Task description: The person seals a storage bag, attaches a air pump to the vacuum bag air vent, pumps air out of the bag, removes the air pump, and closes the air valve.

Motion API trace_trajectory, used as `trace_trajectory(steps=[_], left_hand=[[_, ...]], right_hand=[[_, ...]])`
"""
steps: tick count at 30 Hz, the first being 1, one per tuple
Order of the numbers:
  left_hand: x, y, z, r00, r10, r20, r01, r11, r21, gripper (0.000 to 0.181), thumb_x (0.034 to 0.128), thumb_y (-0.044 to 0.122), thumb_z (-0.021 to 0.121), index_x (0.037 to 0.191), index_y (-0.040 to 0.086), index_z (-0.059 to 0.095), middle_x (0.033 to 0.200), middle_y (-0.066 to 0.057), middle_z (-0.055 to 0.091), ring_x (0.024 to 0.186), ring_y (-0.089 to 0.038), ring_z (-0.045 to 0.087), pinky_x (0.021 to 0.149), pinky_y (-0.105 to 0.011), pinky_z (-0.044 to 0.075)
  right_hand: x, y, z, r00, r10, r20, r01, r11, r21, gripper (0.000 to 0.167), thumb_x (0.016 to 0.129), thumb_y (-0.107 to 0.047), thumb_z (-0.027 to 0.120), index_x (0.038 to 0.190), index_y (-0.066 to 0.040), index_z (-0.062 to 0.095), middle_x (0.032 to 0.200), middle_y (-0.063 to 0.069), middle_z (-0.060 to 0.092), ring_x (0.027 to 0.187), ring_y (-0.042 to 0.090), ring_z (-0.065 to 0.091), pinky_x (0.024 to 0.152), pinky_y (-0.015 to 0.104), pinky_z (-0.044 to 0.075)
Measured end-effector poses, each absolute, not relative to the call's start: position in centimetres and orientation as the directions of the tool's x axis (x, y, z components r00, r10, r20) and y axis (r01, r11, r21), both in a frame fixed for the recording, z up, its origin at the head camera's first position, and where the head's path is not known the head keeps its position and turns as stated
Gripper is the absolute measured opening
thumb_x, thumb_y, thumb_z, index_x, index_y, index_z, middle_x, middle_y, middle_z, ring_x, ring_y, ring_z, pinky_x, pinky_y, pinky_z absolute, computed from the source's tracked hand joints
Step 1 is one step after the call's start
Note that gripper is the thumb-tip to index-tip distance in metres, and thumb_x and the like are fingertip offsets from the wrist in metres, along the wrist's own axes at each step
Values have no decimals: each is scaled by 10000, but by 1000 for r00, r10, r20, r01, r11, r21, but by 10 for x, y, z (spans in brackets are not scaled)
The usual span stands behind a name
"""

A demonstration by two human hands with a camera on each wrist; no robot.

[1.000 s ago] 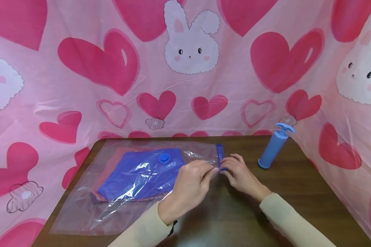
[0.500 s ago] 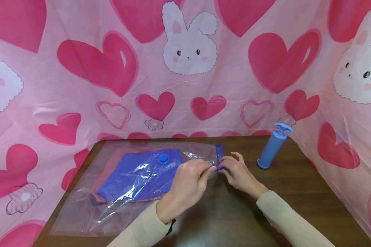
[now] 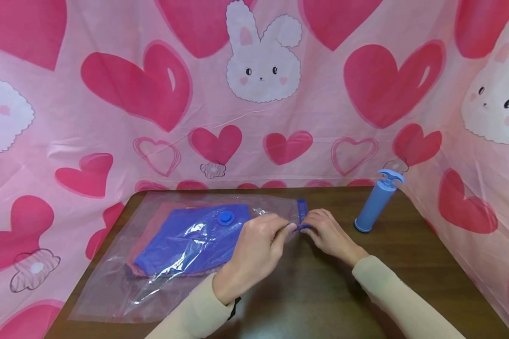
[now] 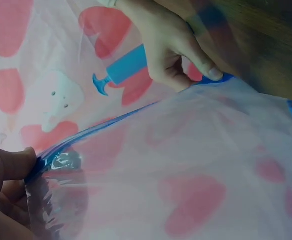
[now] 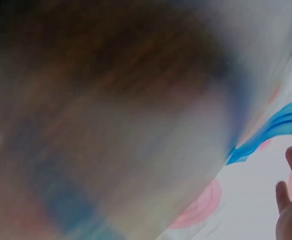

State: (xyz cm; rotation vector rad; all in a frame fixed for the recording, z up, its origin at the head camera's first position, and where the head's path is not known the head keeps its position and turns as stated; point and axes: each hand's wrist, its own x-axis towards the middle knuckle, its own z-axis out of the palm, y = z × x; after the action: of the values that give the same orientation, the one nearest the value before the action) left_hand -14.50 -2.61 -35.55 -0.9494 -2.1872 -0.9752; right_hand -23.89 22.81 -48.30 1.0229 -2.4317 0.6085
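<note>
A large clear vacuum storage bag (image 3: 106, 292) lies across the table's left and middle, with folded blue cloth (image 3: 182, 249) and pink cloth (image 3: 152, 230) inside. Its round blue valve (image 3: 226, 218) sits over the blue cloth. Along the bag's right end runs a blue zip strip (image 3: 302, 209). My left hand (image 3: 254, 252) pinches the near corner of that end. Close beside it, my right hand (image 3: 328, 238) pinches the strip. In the left wrist view, the strip stretches between the left fingers (image 4: 20, 165) and the right hand (image 4: 173, 47). The right wrist view is mostly blurred.
A blue hand pump (image 3: 374, 205) with a lighter handle stands at the right rear of the brown wooden table (image 3: 407, 263). A pink curtain (image 3: 254, 113) with hearts and rabbits hangs behind the table and along its sides.
The raised fingers of my right hand have come down together onto the strip. My left hand has shifted slightly, still pinching the bag's corner. Bag and pump stay in place.
</note>
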Motion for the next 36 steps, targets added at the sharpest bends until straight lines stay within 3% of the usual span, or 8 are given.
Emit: trace_trajectory(steps=[6,10,25,36], left_hand=[[-144,-27,-352,-611,375,697,770,486,414,88,989,121,753,920,96,803,750,45,658,697,-117,631,654,-269,538],[-144,-28,-350,-621,376,688,765,481,428,88,988,119,753,926,83,804,739,45,645,685,-109,611,643,-255,526],[-142,-26,-352,-605,376,701,777,473,416,108,986,107,753,883,101,787,757,33,661,719,-132,633,670,-272,538],[-142,-24,-353,-562,352,749,797,474,375,128,981,108,759,854,107,778,756,24,668,722,-151,647,663,-298,538]], right_hand=[[-233,228,-478,-684,-511,521,-710,631,-312,230,862,-6,855,1068,-47,761,1051,51,687,1011,237,609,920,475,541],[-234,226,-476,-680,-516,521,-715,622,-319,228,861,27,845,1062,-36,756,1046,49,678,982,207,619,870,424,592],[-241,225,-478,-626,-559,544,-761,592,-267,203,846,50,848,977,-55,735,974,24,671,907,171,608,791,360,598],[-250,225,-477,-622,-573,533,-766,587,-263,212,848,71,835,973,-60,726,948,14,660,900,165,589,796,369,592]])
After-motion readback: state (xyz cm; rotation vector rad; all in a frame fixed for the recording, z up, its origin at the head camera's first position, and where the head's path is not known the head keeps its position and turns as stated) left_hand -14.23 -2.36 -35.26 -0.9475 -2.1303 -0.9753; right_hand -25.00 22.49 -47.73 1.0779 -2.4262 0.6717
